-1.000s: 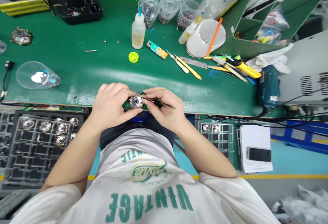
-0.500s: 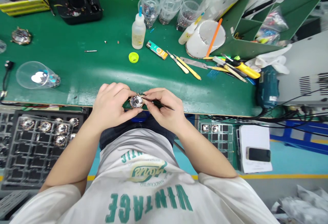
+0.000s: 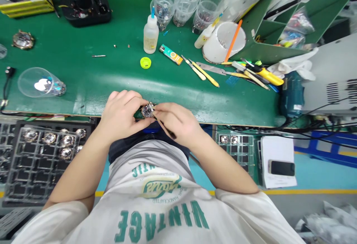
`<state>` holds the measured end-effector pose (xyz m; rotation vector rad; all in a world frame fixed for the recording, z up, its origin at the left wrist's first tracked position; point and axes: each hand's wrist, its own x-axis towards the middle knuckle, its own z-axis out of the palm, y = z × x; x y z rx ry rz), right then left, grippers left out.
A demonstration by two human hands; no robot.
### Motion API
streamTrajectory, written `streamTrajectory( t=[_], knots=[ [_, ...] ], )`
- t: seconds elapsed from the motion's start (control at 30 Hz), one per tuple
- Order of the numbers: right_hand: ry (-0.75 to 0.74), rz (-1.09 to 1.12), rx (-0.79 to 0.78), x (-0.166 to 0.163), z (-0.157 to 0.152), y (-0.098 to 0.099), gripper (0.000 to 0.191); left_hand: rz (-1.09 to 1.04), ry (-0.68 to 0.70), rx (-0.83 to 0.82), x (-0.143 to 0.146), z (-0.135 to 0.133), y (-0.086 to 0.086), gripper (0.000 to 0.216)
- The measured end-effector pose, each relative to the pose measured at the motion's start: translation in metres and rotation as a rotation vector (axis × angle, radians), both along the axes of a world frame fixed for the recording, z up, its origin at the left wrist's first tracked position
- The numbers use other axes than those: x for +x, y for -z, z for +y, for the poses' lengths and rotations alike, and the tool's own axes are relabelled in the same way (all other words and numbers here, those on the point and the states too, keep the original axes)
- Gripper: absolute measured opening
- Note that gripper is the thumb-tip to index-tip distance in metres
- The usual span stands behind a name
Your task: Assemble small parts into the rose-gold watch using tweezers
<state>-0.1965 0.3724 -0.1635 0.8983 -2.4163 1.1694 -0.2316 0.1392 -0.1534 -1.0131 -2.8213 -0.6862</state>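
Note:
Near the bench's front edge, my left hand point(image 3: 121, 115) grips a small round watch case point(image 3: 147, 110) between thumb and fingers. The case has a gold-coloured rim, and its silvery inner parts are exposed. My right hand point(image 3: 178, 121) is closed around a slim pair of tweezers point(image 3: 165, 126). Their tip end touches or lies just over the right side of the watch case, though the exact contact is too small to tell. The tweezers' dark rear end slants down across the palm.
On the green bench point(image 3: 117, 73) are a glue bottle point(image 3: 151, 37), a yellow-green cap point(image 3: 145, 63), a lighter point(image 3: 171, 54), and several hand tools point(image 3: 206, 73). A tipped plastic cup point(image 3: 36, 83) lies left. Below, a tray point(image 3: 39, 162) holds several watch cases.
My right hand has turned, and the tweezers now slant down toward me instead of pointing out to the right. The watch case stays in my left hand, almost unmoved.

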Motion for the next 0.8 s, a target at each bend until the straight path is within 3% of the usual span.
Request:
streamTrajectory(
  t=[0.07, 0.13, 0.37, 0.6, 0.73, 0.8],
  knots=[
    [-0.005, 0.049, 0.085, 0.006, 0.001, 0.005, 0.018, 0.024, 0.001, 0.006, 0.000, 0.000, 0.000, 0.041],
    [0.007, 0.080, 0.074, 0.008, 0.001, 0.010, 0.019, 0.038, 0.001, 0.007, 0.000, 0.001, 0.000, 0.040],
    [0.101, -0.060, -0.249, -0.001, -0.004, 0.008, 0.022, 0.017, 0.003, -0.003, 0.000, 0.000, 0.000, 0.048],
    [-0.062, 0.005, -0.067, 0.006, 0.002, 0.017, 0.026, 0.012, -0.016, -0.004, 0.001, 0.001, 0.000, 0.040],
    [0.024, 0.055, -0.223, 0.008, 0.000, 0.021, 0.031, 0.023, -0.005, -0.007, 0.000, 0.001, 0.000, 0.043],
    [0.116, -0.023, -0.310, 0.007, -0.003, 0.017, 0.026, 0.013, -0.002, -0.014, 0.000, 0.001, 0.000, 0.046]
  ],
)
